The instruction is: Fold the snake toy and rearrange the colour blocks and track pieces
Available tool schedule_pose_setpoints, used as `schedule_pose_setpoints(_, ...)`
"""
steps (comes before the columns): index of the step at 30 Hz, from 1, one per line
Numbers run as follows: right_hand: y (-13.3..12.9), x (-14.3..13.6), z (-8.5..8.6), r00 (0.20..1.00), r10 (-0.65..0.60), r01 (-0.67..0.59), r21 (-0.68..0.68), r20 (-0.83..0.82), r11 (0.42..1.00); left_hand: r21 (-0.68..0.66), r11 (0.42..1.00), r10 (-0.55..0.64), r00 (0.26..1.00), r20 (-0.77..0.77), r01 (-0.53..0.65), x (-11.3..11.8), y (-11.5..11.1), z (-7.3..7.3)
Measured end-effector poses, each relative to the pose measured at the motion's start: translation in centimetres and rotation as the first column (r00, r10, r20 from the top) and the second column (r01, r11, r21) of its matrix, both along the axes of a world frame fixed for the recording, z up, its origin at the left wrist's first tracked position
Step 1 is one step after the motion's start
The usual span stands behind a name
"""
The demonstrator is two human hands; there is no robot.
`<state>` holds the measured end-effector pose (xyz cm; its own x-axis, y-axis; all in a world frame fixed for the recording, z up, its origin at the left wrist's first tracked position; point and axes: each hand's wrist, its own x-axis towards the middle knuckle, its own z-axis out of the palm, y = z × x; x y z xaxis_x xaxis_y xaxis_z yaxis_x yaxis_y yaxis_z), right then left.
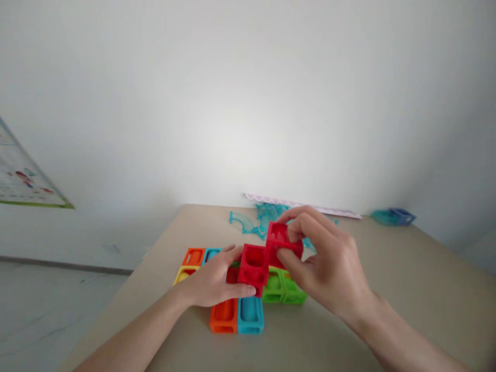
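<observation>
My left hand (215, 279) grips a red block (253, 263) with a round hollow, its thumb along the lower front. My right hand (321, 253) pinches another red block (276, 235), tilted and higher, close against the right side of the first; whether they are joined I cannot tell. Beneath and around them lie coloured blocks: green blocks (282, 287) to the right, an orange block (223, 315) and a blue block (250, 314) in front, and orange (194, 257), blue and yellow ones at the left. My left hand partly hides some of these.
Clear teal plastic pieces (267, 214) lie behind the blocks on the beige table (387, 289). A pale patterned strip (302, 203) runs along the wall. At the back right sits a dark blue and teal item (402, 217). A poster (27, 175) hangs at the left.
</observation>
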<state>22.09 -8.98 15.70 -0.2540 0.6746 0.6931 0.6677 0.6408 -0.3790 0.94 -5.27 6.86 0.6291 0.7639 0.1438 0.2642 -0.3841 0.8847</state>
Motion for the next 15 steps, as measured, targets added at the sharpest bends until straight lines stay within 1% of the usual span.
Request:
schedule_pose_setpoints(2,0.2,-0.3,-0.4,0.994,-0.028,0.038,0.099,-0.106,0.994,0.011,1.000,0.005,1.000,-0.011,-0.004,0.0,0.0,0.1)
schedule_pose_setpoints(3,0.4,-0.4,-0.7,0.991,-0.029,0.044,0.108,-0.133,0.993,0.014,1.000,0.008,1.000,-0.014,-0.008,0.1,-0.1,0.2)
schedule_pose_setpoints(4,0.5,-0.7,-1.1,0.991,-0.007,0.018,0.087,-0.134,0.996,0.015,1.000,0.012,1.000,-0.020,-0.011,0.1,-0.1,0.2)
schedule_pose_setpoints(5,0.7,-0.9,-1.6,0.993,0.034,-0.030,0.038,-0.116,0.999,0.014,1.000,0.016,0.999,-0.028,-0.016,0.1,-0.1,0.3)
schedule_pose_setpoints(6,0.9,-1.2,-2.1,0.991,0.101,-0.104,-0.031,-0.084,0.994,0.013,1.000,0.020,0.999,-0.036,-0.019,0.1,-0.1,0.3)
schedule_pose_setpoints(7,1.0,-1.4,-2.6,0.985,0.164,-0.169,-0.092,-0.062,0.981,0.011,1.000,0.022,0.999,-0.043,-0.022,0.1,-0.1,0.4)
schedule_pose_setpoints(9,1.2,-1.7,-3.7,0.971,0.238,-0.241,-0.181,-0.041,0.954,0.009,1.000,0.018,0.999,-0.048,-0.018,0.0,0.0,0.4)
schedule_pose_setpoints(12,1.5,-1.7,-4.9,0.964,0.261,-0.267,-0.220,-0.057,0.938,-0.019,1.000,0.010,1.000,-0.021,-0.011,-0.2,0.1,0.3)
schedule_pose_setpoints(15,2.0,-1.3,-6.2,0.946,0.296,-0.318,-0.208,-0.132,0.925,-0.095,0.995,0.022,0.998,0.065,-0.016,-0.4,0.3,0.2)
